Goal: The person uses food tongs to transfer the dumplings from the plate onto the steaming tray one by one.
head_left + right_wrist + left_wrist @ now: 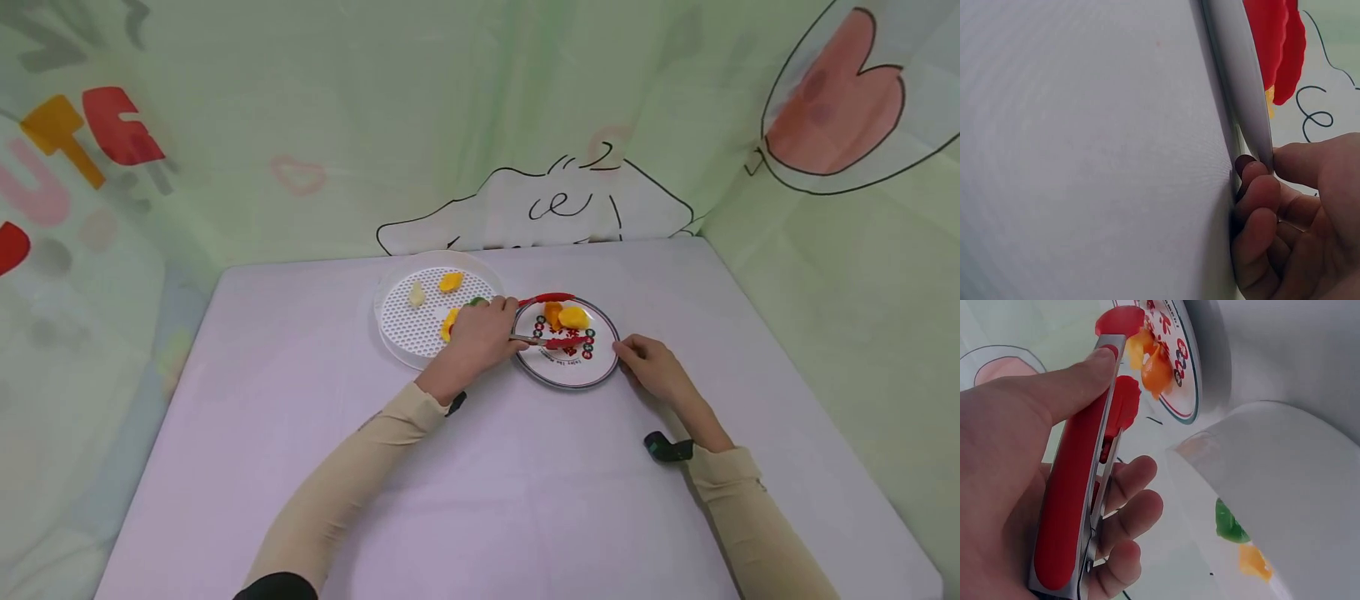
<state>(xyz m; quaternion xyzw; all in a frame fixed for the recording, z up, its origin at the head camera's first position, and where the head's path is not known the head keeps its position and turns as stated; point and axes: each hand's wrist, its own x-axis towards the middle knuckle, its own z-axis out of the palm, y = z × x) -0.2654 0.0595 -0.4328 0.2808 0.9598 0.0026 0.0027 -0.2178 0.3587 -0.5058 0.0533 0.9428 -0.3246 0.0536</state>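
My left hand [483,329] grips a pair of red-and-metal tongs [1075,494], thumb along one arm and fingers on the other side. The two red tips of the tongs are spread over a white patterned plate [566,371]. On that plate lie an orange piece [553,314] and a yellow piece [574,317], seen between the tips in the head view. With my right hand [656,367] I pinch the plate's right rim, thumb above and fingertips beneath. In the right wrist view the plate [1241,75] appears edge-on.
Left of the plate stands a round white perforated tray [397,321]. It holds a pale piece [416,294], yellow pieces [451,282] and a green piece [1230,522], partly hidden by my left hand in the head view. A pale cloth [480,500] covers the table; printed curtains surround it.
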